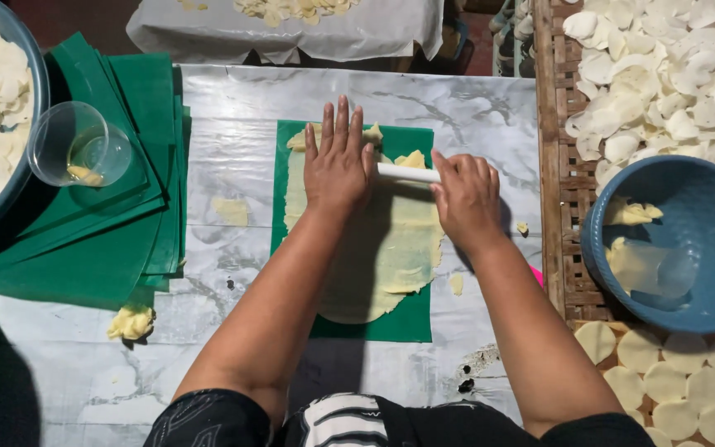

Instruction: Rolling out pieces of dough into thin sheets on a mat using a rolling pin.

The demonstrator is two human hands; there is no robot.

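While both hands press a white roller [408, 173], the dough [382, 248] lies thin on a green sheet [414, 327] at table centre. Left hand [338, 163] — fingers flat and spread, palm on the roller. Right hand [466, 197] — fingers curled over the roller's other end. A blue bowl [705, 207] sits well right.

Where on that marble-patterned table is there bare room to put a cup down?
Bare table lies above the green sheet, and a strip between it and the green stack, with scraps. Near edge open. The woven tray right is crowded with rounds and blue bowl.
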